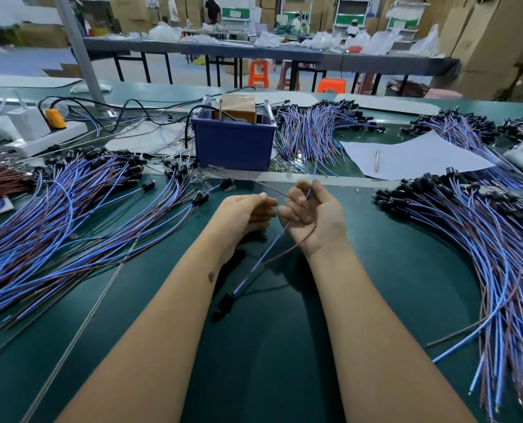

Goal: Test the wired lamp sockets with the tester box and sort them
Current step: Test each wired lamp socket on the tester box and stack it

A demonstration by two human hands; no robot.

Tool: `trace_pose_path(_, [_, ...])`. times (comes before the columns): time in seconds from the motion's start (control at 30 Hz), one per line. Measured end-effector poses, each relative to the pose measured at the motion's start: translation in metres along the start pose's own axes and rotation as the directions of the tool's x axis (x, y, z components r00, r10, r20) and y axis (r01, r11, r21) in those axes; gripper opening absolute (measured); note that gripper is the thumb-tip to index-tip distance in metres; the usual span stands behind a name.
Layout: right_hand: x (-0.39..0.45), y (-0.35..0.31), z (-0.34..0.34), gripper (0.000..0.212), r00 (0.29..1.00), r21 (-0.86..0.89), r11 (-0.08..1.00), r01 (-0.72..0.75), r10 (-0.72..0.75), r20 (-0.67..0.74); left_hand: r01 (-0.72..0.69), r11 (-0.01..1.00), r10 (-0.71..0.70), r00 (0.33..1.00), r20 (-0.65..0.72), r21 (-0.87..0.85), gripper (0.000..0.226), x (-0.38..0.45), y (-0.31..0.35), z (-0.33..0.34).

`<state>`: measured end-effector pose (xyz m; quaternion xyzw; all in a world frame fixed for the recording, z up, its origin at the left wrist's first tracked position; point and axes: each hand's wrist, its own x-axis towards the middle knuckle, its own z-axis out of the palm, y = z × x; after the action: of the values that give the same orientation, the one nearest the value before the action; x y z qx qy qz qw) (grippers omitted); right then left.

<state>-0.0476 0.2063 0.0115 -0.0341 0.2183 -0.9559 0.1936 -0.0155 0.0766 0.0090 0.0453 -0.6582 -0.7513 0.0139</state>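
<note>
Blue and brown leads pinched in both hands, left hand [248,210], right hand [310,213]; blue box [234,145] beyond; socket [223,303] seemingly dangling

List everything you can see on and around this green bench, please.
held socket lead: one, blue and brown wires, black socket hanging near the bench
tester box: one, blue, centre back
socket piles: several, blue-brown wires, black sockets, left, right and behind
power strip: one, white, back left, orange plug in it
paper: one white sheet, right, with a pen on it
stools: orange, beyond the bench
hands: left pinches the brown wire, right holds both wires
</note>
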Motion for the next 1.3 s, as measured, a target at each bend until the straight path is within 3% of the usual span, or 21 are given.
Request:
trace_pose_path(0.13, [0.001, 0.004, 0.001, 0.040, 0.994, -0.153, 0.983, -0.106, 0.108, 0.001, -0.091, 0.996, 0.091, 0.996, -0.006, 0.023, 0.029, -0.001, -0.002, 0.001])
trace_pose_path(0.23, [0.004, 0.007, 0.002, 0.042, 0.993, -0.311, 0.944, -0.106, 0.087, -0.075, -0.126, 0.992, 0.128, 0.989, -0.079, 0.028, 0.028, -0.001, -0.002, -0.003])
trace_pose_path(0.37, [0.006, 0.010, 0.004, 0.046, 0.994, -0.507, 0.857, -0.088, 0.040, -0.104, -0.103, 0.989, 0.111, 0.992, -0.064, 0.105, 0.026, 0.000, -0.002, -0.005])
trace_pose_path(0.6, [0.006, 0.011, 0.004, 0.041, 0.994, -0.480, 0.875, -0.065, 0.013, -0.109, -0.125, 0.973, 0.109, 0.990, 0.090, 0.194, 0.020, -0.001, -0.004, -0.011])
trace_pose_path(0.7, [0.007, 0.013, 0.005, 0.039, 0.989, -0.492, 0.869, -0.045, -0.030, -0.143, -0.135, 0.976, 0.131, 0.991, 0.038, 0.172, 0.020, 0.002, -0.006, -0.012])
trace_pose_path(0.8, [0.008, 0.016, 0.006, 0.038, 0.977, -0.548, 0.836, -0.007, -0.111, -0.182, -0.116, 0.993, 0.118, 0.989, -0.085, 0.027, 0.024, 0.005, -0.004, -0.011])
trace_pose_path(0.93, [0.006, 0.020, 0.007, 0.037, 0.962, -0.711, 0.701, 0.049, -0.225, -0.156, -0.163, 0.974, 0.129, 0.971, -0.201, -0.160, 0.026, 0.005, 0.001, -0.015])
trace_pose_path(1.03, [0.004, 0.024, 0.006, 0.036, 0.936, -0.867, 0.490, 0.089, -0.338, -0.094, -0.205, 0.964, 0.156, 0.952, -0.265, -0.168, 0.028, 0.005, 0.002, -0.022])
trace_pose_path(1.13, [0.005, 0.025, 0.003, 0.033, 0.917, -0.925, 0.366, 0.105, -0.395, -0.052, -0.152, 0.981, 0.104, 0.935, -0.340, -0.117, 0.033, 0.010, 0.002, -0.028])
trace_pose_path(1.2, [0.005, 0.025, 0.002, 0.032, 0.915, -0.946, 0.311, 0.095, -0.401, -0.040, -0.087, 0.992, 0.051, 0.935, -0.351, -0.088, 0.031, 0.014, 0.001, -0.031])
trace_pose_path(1.3, [0.006, 0.026, 0.003, 0.029, 0.918, -0.944, 0.319, 0.089, -0.393, -0.047, -0.028, 0.995, -0.004, 0.952, -0.307, -0.100, 0.026, 0.015, 0.003, -0.029])
